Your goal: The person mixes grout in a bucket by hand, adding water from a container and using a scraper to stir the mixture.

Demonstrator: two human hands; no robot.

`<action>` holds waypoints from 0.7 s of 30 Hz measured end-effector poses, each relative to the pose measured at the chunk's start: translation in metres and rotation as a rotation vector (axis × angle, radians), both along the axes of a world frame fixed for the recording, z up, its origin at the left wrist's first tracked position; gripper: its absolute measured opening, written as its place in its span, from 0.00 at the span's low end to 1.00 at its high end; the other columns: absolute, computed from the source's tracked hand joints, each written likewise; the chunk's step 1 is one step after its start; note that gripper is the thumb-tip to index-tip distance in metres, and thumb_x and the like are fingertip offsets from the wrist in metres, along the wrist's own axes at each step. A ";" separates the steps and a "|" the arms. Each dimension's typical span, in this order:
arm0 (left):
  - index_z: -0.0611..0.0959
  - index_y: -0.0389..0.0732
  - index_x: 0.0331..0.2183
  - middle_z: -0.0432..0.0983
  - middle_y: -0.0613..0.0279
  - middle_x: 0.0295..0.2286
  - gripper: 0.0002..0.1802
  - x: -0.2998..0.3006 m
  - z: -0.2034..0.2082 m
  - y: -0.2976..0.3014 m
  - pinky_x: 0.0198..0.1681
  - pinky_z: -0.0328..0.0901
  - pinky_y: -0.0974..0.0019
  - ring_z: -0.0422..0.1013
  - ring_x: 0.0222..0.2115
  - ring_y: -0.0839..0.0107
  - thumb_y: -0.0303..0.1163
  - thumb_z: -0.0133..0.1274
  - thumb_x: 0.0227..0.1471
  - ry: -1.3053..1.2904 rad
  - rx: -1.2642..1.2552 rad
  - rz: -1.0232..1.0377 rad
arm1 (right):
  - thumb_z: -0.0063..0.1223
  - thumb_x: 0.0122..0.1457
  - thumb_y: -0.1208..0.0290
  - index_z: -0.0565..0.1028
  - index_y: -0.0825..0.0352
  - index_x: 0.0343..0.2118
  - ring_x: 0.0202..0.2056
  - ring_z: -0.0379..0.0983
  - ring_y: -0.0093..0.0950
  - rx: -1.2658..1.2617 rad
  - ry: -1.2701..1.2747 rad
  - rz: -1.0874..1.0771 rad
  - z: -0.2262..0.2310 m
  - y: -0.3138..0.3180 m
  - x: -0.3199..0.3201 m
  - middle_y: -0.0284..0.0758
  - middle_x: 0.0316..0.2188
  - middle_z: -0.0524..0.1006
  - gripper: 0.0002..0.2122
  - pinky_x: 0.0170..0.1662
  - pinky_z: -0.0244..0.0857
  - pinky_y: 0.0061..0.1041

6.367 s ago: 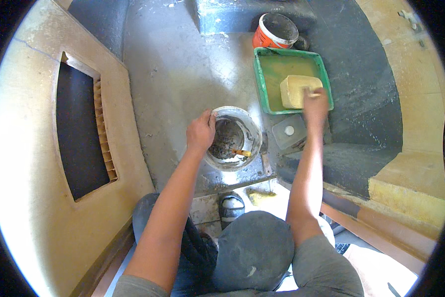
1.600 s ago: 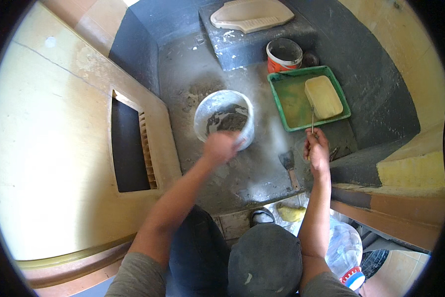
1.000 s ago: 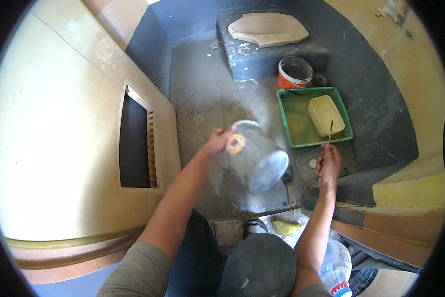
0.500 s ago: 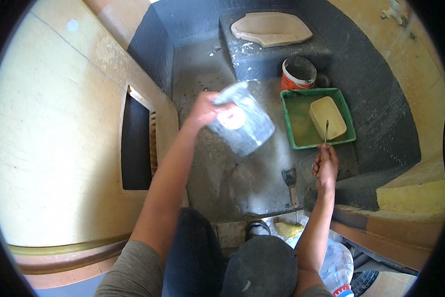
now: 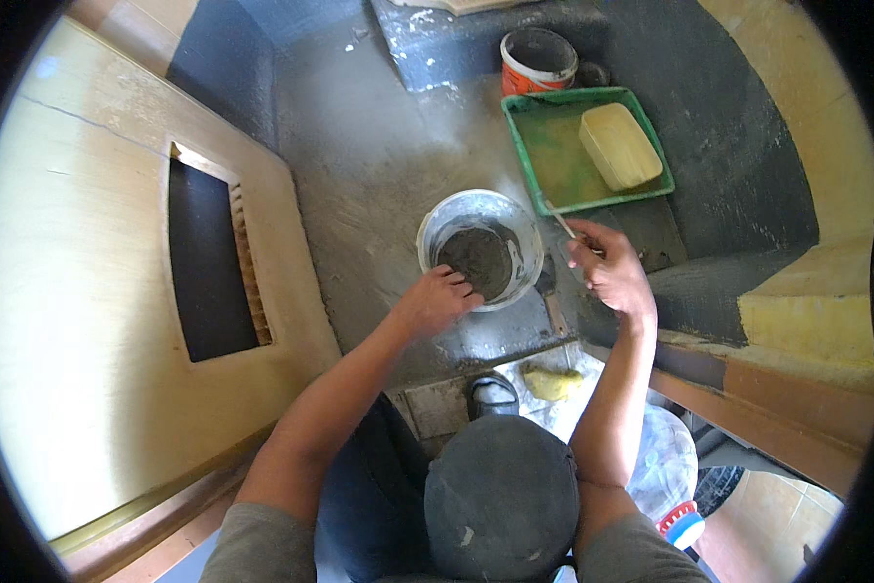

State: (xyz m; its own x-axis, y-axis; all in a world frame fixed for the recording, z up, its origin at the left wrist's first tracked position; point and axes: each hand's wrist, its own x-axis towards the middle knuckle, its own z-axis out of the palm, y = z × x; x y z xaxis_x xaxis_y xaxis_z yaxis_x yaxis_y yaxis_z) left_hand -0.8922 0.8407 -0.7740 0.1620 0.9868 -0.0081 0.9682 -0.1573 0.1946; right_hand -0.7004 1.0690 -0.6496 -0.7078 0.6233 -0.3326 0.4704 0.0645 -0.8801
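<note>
A white plastic bucket [image 5: 529, 262] stands upright on the grey floor, its inner wall smeared and a grey, mortar-like mass [image 5: 478, 258] at the bottom. My left hand [image 5: 437, 303] grips its near left rim, fingers hooked over the edge. To the right of the bucket, my right hand [image 5: 612, 270] is closed around a thin, light-coloured tool [image 5: 559, 220], whose tip points up and left near the green tray; its exact kind does not show. A flat tool with a wooden handle [image 5: 556, 317] lies on the floor beside the bucket, partly hidden by it.
A green tray [image 5: 529, 160] of murky water holds a cream tub [image 5: 624, 151]. Behind it stands an orange-and-white pail [image 5: 539, 60]. At left, a cream panel [image 5: 97, 291] has a rectangular opening. A yellow cloth [image 5: 551, 382] and a clear plastic bottle [image 5: 664, 457] lie near my feet.
The bucket, held tilted on its side in my left hand before, now stands upright on the floor. My right hand has drawn the tool back from the cream tub toward the bucket. The view has shifted.
</note>
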 end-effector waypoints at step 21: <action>0.78 0.39 0.51 0.77 0.41 0.46 0.18 0.003 -0.053 0.015 0.51 0.65 0.48 0.72 0.47 0.40 0.36 0.48 0.62 -0.707 0.428 1.275 | 0.53 0.51 0.75 0.81 0.70 0.38 0.45 0.79 0.47 0.478 -0.666 0.738 -0.122 -0.088 -0.105 0.53 0.39 0.80 0.12 0.48 0.73 0.44</action>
